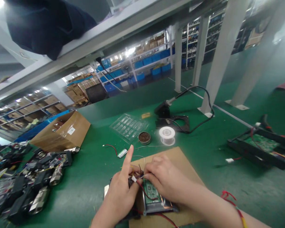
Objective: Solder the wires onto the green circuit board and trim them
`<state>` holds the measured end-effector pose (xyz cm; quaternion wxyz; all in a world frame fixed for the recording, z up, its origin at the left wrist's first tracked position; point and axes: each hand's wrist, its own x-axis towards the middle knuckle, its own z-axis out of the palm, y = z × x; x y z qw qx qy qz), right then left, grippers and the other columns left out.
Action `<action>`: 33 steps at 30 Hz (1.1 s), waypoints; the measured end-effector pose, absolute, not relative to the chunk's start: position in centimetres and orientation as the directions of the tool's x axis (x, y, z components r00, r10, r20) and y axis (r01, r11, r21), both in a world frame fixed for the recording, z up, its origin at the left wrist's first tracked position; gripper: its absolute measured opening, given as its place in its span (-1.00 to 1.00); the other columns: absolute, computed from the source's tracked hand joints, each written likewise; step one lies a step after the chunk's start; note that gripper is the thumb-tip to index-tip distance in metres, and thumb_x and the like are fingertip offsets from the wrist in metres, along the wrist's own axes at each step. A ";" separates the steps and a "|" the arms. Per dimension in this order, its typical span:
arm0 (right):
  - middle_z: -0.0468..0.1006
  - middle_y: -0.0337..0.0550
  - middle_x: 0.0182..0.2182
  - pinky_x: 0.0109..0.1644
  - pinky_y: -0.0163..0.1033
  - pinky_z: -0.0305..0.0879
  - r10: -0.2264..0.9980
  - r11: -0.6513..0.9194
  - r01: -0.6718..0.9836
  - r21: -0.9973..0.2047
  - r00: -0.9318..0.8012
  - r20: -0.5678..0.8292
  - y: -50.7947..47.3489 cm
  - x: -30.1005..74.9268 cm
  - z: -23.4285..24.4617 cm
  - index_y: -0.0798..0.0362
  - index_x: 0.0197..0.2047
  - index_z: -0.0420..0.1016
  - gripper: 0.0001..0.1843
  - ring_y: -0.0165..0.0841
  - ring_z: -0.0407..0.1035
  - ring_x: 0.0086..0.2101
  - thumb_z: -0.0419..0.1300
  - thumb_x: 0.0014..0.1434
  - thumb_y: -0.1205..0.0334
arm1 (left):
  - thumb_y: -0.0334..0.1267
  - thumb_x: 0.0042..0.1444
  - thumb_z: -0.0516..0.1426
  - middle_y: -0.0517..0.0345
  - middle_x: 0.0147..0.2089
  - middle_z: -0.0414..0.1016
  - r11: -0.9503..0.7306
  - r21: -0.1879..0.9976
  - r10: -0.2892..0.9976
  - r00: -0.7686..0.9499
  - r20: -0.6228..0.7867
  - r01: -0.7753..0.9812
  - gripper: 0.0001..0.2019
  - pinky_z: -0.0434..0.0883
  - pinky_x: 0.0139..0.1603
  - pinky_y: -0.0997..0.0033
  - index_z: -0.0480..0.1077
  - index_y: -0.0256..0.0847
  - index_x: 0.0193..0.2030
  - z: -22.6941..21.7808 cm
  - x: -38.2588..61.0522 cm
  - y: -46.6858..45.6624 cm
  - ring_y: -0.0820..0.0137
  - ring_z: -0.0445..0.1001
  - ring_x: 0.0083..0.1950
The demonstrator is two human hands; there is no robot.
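Note:
A green circuit board (pixel 150 192) in a dark frame lies on a cardboard sheet (pixel 178 161). At its upper left edge, my left hand (pixel 120 191) has its index finger stretched upward while the thumb and other fingers close around a dark part with thin wires. A white connector (pixel 134 179) on a red and black lead (pixel 144 191) shows beside that thumb. My right hand (pixel 165 177) bends over the board's upper end, fingertips pinched close to the left hand's; what they pinch is too small to name.
Behind the hands are a solder wire spool (pixel 167 135), a round tin (pixel 144 138), a clear plastic tray (pixel 128 127), a small battery (pixel 122 153) and a soldering iron stand (pixel 165 110). Black assemblies (pixel 38 177) and a cardboard box (pixel 64 133) sit left; another framed board (pixel 261 142) lies right.

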<state>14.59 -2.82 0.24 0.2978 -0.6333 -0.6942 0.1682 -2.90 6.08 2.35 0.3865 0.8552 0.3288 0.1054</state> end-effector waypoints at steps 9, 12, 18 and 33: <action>0.64 -0.34 -0.36 -0.23 -0.25 0.14 0.983 0.058 0.655 -0.753 0.095 0.158 -2.3 14.3 1.2 0.02 -0.32 0.58 -0.91 -0.33 0.49 -0.30 0.37 0.22 0.35 | -0.49 0.23 -0.05 0.11 0.42 0.26 -0.629 0.666 0.497 0.866 -0.050 0.400 -0.06 0.25 0.44 0.07 -0.66 0.13 0.48 2.2 -3.8 5.7 0.32 0.27 0.41; 0.59 -0.24 -0.49 -0.37 -0.24 0.00 0.980 -0.004 0.662 -0.749 0.153 0.130 -1.8 13.9 1.1 0.08 -0.44 0.54 -0.83 -0.31 0.44 -0.43 0.31 0.19 0.39 | -0.57 0.16 -0.08 0.10 0.53 0.02 -0.718 0.568 0.447 0.892 -0.067 0.403 0.00 0.19 0.48 -0.03 -0.71 0.15 0.47 1.7 -3.5 5.5 0.26 0.11 0.50; 0.54 -0.29 -0.52 -0.39 -0.29 0.04 0.974 -0.063 0.596 -0.800 0.212 0.081 -1.8 14.0 1.0 0.07 -0.42 0.54 -0.83 -0.37 0.38 -0.47 0.27 0.11 0.52 | -0.46 0.21 0.00 0.06 0.56 -0.09 -0.639 0.683 0.478 0.878 -0.007 0.354 -0.01 0.19 0.48 -0.12 -0.72 0.17 0.46 4.3 -4.4 5.4 0.17 0.14 0.49; 0.57 -0.24 -0.33 -0.09 -0.15 0.19 0.951 -0.069 0.497 -0.865 0.295 0.093 -3.5 14.2 -0.5 0.06 -0.32 0.53 -0.80 -0.24 0.41 -0.19 0.28 0.18 0.56 | -0.24 0.15 0.11 0.09 -0.03 0.59 -0.706 0.312 0.542 0.768 -0.341 0.636 -0.75 0.34 0.08 0.10 0.49 -0.10 -0.04 6.3 -1.0 6.4 0.11 0.50 0.05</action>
